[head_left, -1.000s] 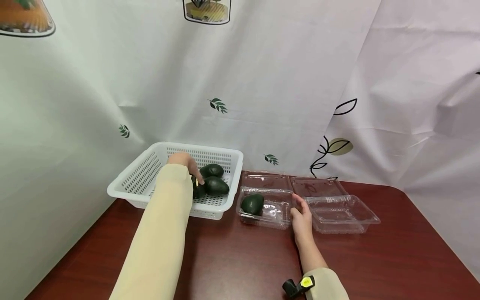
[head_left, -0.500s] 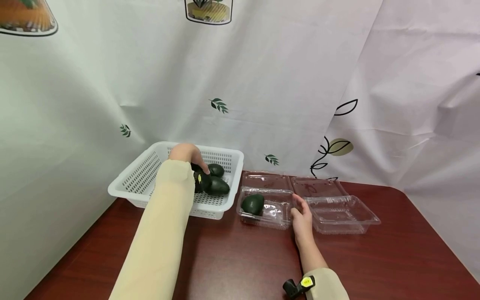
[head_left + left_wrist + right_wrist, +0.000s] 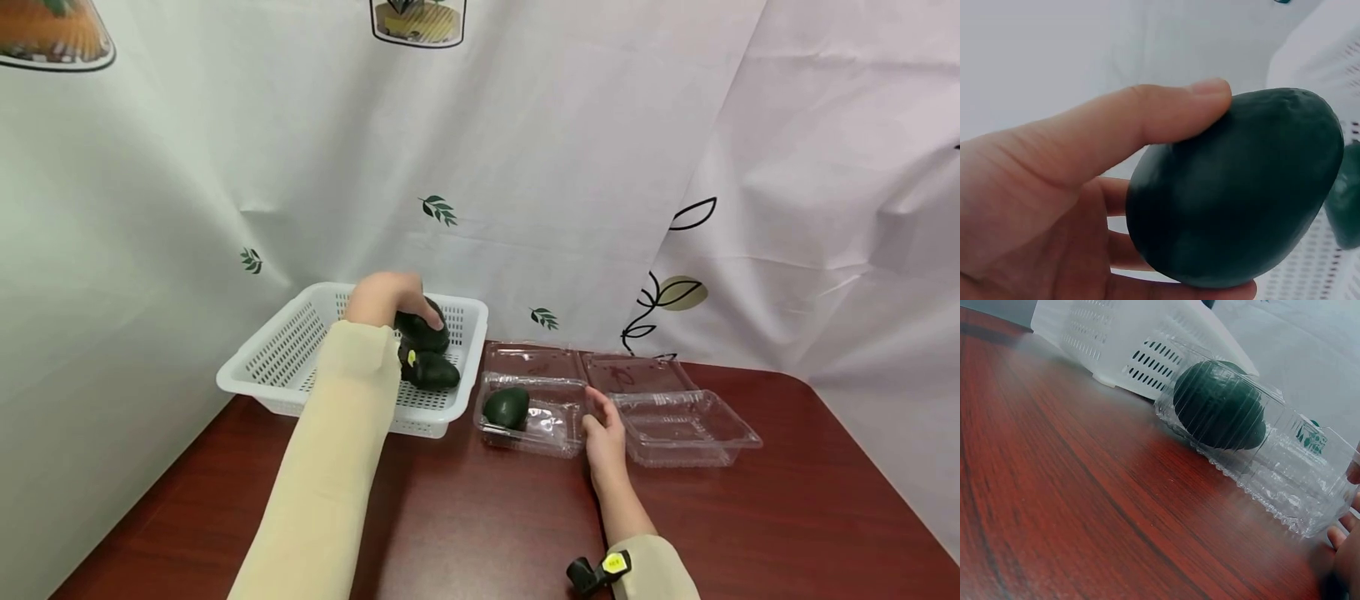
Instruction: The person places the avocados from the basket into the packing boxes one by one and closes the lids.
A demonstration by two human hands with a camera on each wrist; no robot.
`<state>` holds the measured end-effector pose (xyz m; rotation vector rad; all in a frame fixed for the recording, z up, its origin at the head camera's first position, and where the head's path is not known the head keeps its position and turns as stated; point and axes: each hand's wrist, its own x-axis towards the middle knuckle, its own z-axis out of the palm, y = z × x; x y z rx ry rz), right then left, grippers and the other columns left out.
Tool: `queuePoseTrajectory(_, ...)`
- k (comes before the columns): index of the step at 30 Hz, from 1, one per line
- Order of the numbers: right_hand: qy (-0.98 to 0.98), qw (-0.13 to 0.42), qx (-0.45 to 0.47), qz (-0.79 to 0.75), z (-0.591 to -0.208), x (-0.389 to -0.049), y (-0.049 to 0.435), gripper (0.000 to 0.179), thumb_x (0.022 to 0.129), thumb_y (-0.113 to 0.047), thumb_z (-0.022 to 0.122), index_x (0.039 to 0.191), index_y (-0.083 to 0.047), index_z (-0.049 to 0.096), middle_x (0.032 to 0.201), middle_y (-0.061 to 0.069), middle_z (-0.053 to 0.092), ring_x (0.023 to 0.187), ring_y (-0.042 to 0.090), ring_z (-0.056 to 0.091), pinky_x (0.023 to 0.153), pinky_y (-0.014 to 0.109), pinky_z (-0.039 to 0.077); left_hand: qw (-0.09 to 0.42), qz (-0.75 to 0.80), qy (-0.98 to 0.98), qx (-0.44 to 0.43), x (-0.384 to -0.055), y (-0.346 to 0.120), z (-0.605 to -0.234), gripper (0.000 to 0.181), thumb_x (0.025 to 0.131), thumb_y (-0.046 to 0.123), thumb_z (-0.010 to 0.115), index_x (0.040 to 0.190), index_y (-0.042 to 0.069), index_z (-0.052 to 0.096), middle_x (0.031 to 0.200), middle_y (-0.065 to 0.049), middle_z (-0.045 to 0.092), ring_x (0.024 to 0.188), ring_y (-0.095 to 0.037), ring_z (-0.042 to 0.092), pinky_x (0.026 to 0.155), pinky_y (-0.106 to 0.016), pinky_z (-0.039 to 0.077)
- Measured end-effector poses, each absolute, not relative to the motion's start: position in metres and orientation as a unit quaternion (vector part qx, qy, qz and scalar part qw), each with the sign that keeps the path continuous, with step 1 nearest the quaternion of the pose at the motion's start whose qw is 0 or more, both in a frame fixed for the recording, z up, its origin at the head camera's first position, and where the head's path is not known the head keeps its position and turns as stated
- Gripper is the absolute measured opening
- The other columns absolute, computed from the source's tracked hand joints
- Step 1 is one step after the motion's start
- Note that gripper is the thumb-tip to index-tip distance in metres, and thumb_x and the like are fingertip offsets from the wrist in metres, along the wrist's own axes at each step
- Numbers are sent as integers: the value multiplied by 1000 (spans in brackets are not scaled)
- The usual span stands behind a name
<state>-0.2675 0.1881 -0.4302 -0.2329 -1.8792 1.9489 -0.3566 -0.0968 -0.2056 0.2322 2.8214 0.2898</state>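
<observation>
A dark green avocado (image 3: 1241,187) is held in the left hand (image 3: 390,298): in the left wrist view its upper side is pressed by the thumb and its underside is backed by the fingers, which are parted only as wide as the fruit. In the head view it is seen left of centre, over the white basket (image 3: 471,358), where another avocado (image 3: 438,373) is left lower down. Whether these two are touching cannot be told.

The clear container (image 3: 551,422) near the middle of the frame is touched at its right end by the right hand (image 3: 606,442); its fingers are relaxed and slightly apart along the wall, and no fruit is held by them. A single avocado (image 3: 506,408) is held in the container's left part. A second clear container (image 3: 678,429) is placed just to the right.

The smooth, rounded skin is judged the main hazard: if the thumb's pressure were eased, the fruit could be dropped. The basket's right rim could be struck if the hand were carried across too low. The thin-looking container could be slid or tipped if its left side were knocked, since support is given only at the right end.
</observation>
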Motion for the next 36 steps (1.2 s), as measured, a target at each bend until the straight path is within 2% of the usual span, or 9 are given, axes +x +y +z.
queuePoseTrajectory(4, -675, 212, -84, 701, -431, -267, 188, 55, 75, 13, 38, 129, 5, 48, 133, 21, 45, 119, 21, 40, 84, 15, 31, 125, 110, 982, 92, -353, -88, -201, 41, 74, 40, 74, 94, 5, 63, 93, -8, 61, 81, -25, 54, 75, -40, 45)
queuePoseTrajectory(16, -677, 213, -86, 699, -429, -267, 187, 55, 75, 12, 38, 129, 5, 48, 132, 19, 45, 110, 19, 40, 78, 16, 33, 95, 109, 983, 109, -345, -75, -196, 53, 72, 41, 75, 105, 4, 54, 101, -9, 58, 91, -25, 53, 83, -43, 42)
queuePoseTrajectory(23, -672, 207, -85, 706, -430, -266, 187, 49, 82, 9, 41, 129, 5, 47, 135, 18, 42, 123, 23, 36, 96, 27, 27, 91, 115, 983, 115, -344, -73, -198, 55, 73, 38, 75, 107, 2, 52, 101, -10, 57, 92, -25, 53, 84, -42, 42)
queuePoseTrajectory(25, -669, 206, -86, 709, -430, -266, 187, 46, 84, 7, 43, 129, 5, 48, 136, 18, 42, 125, 23, 35, 98, 29, 26, 89, 120, 982, 116, -343, -72, -199, 54, 73, 37, 75, 107, 2, 51, 101, -10, 57, 92, -25, 54, 84, -41, 42)
queuePoseTrajectory(27, -664, 204, -89, 714, -430, -267, 188, 44, 85, 6, 43, 129, 5, 48, 136, 18, 41, 123, 22, 35, 95, 26, 28, 86, 127, 981, 118, -343, -72, -200, 54, 73, 37, 75, 107, 2, 51, 100, -10, 57, 92, -25, 54, 84, -41, 42)
queuePoseTrajectory(33, -648, 201, -97, 728, -430, -270, 188, 45, 85, 6, 35, 128, 6, 48, 133, 15, 43, 107, 17, 40, 77, 16, 35, 62, 148, 979, 124, -342, -70, -206, 55, 73, 36, 76, 107, 2, 50, 100, -11, 57, 91, -26, 53, 83, -41, 43)
queuePoseTrajectory(36, -647, 202, -98, 729, -430, -271, 189, 47, 83, 7, 32, 128, 7, 48, 133, 15, 44, 104, 15, 41, 75, 16, 36, 44, 152, 979, 125, -342, -69, -210, 58, 73, 38, 75, 110, 2, 49, 102, -12, 56, 93, -28, 53, 85, -42, 42)
